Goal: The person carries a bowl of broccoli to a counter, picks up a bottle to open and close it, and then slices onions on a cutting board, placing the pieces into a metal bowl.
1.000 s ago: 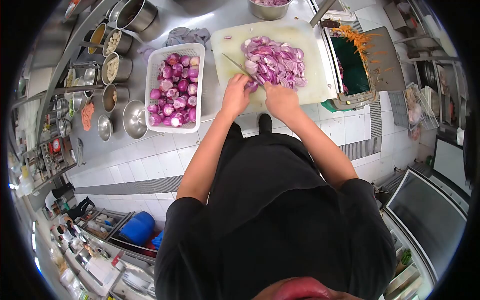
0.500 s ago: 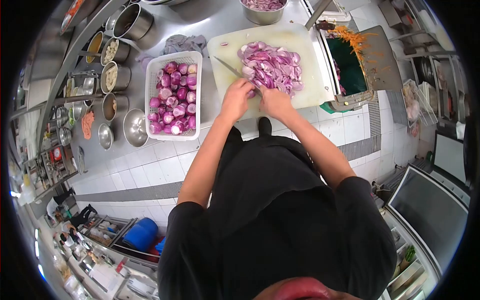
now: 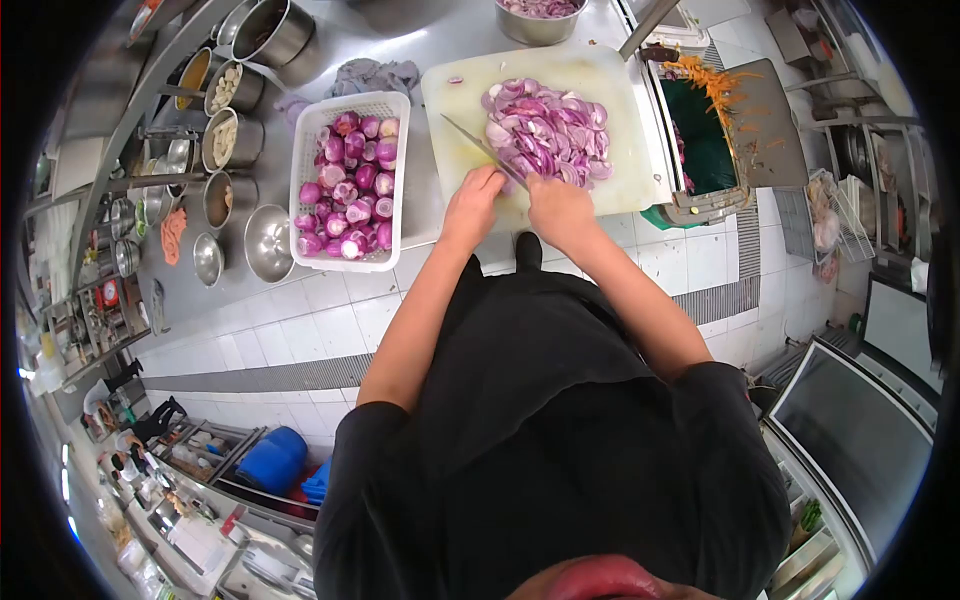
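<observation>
My right hand point(image 3: 560, 210) is closed round the handle of a kitchen knife point(image 3: 480, 145), whose blade points up and left across the cutting board point(image 3: 450, 90). Beside the blade, my left hand point(image 3: 472, 208) has its fingers bent at the board's near edge, on a piece of red onion point(image 3: 507, 186) mostly hidden by the hand and knife. A heap of sliced red onion point(image 3: 548, 130) lies on the board just beyond both hands. To the left stands a white plastic basket point(image 3: 400, 170) with many peeled red onions point(image 3: 355, 180) in it.
A metal pot point(image 3: 540, 30) of sliced onion stands beyond the board. A grey cloth point(image 3: 370, 77), metal bowls point(image 3: 270, 243) and pots point(image 3: 235, 140) sit to the left. At right is a lined bin point(image 3: 700, 135) with orange peelings point(image 3: 710, 85) on its rim.
The knife has shifted right and now slants between the hands, its blade close to the heap. My left hand has barely moved. The whole view has shifted slightly.
</observation>
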Demonstrator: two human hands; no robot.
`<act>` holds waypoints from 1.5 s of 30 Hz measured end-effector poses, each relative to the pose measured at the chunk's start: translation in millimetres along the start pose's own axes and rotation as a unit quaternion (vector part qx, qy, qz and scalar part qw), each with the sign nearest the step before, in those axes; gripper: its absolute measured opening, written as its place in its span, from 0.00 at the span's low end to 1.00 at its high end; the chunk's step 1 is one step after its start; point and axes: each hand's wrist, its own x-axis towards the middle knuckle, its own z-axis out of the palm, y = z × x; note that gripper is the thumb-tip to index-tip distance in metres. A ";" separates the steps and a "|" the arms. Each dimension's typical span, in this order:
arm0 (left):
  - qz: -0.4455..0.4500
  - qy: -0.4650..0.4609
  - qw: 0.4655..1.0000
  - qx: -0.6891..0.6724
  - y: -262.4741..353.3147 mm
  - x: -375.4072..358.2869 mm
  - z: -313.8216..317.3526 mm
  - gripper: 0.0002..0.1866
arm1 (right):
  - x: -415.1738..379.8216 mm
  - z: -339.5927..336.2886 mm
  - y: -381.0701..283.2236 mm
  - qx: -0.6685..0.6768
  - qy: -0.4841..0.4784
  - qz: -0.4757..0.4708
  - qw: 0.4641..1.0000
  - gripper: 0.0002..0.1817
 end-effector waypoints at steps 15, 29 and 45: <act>-0.051 0.076 0.993 -0.069 2.7 -3.3 21.1 0.09 | -5.8 0.4 -1.2 -0.021 0.011 -0.010 1.000 0.12; -0.041 0.106 0.991 -0.073 -1.5 -5.6 25.6 0.09 | -11.7 13.5 -3.1 -0.024 -0.013 0.021 0.999 0.13; -0.209 0.168 0.946 0.183 -56.8 1.4 -106.7 0.16 | -30.2 11.1 3.4 0.084 0.009 -0.025 0.996 0.13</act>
